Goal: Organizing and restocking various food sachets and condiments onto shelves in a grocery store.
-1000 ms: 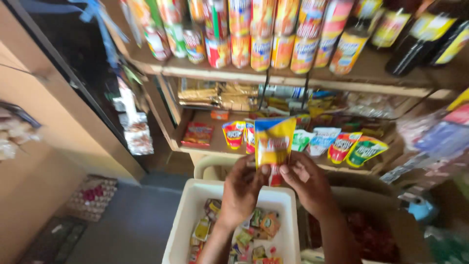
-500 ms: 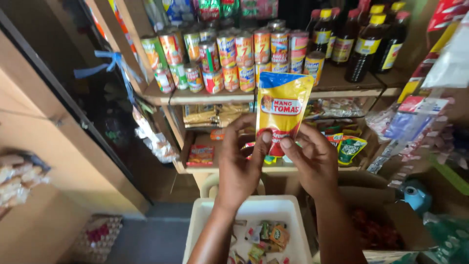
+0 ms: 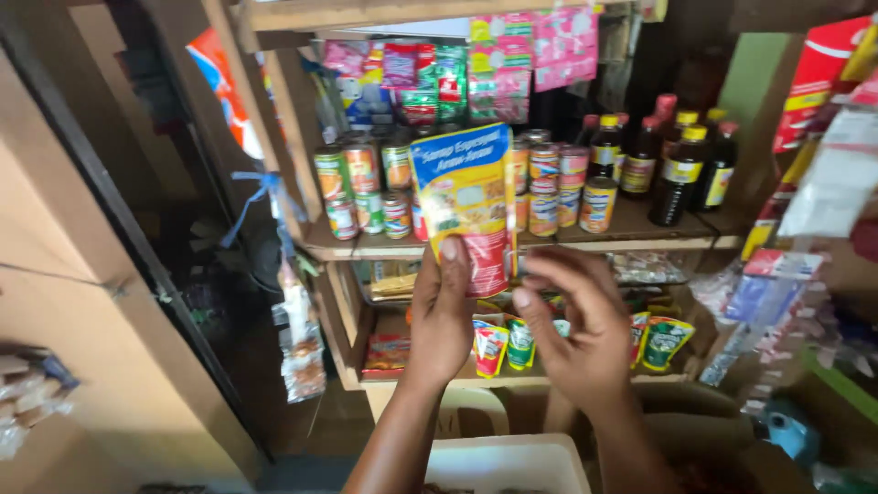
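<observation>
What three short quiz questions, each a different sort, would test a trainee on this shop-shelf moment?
1. True or false: the left hand holds the sauce pouch up in front of the shelf of tin cans.
2. Which hand has no grip on the pouch? A) left B) right
3. Fill in: the dark sauce bottles stand on the same shelf, to the ____ of the cans.

Key:
1. True; its thumb presses the pouch's front.
2. B; the right hand is beside the pouch's lower edge, fingers curled, not gripping it.
3. Right.
</observation>
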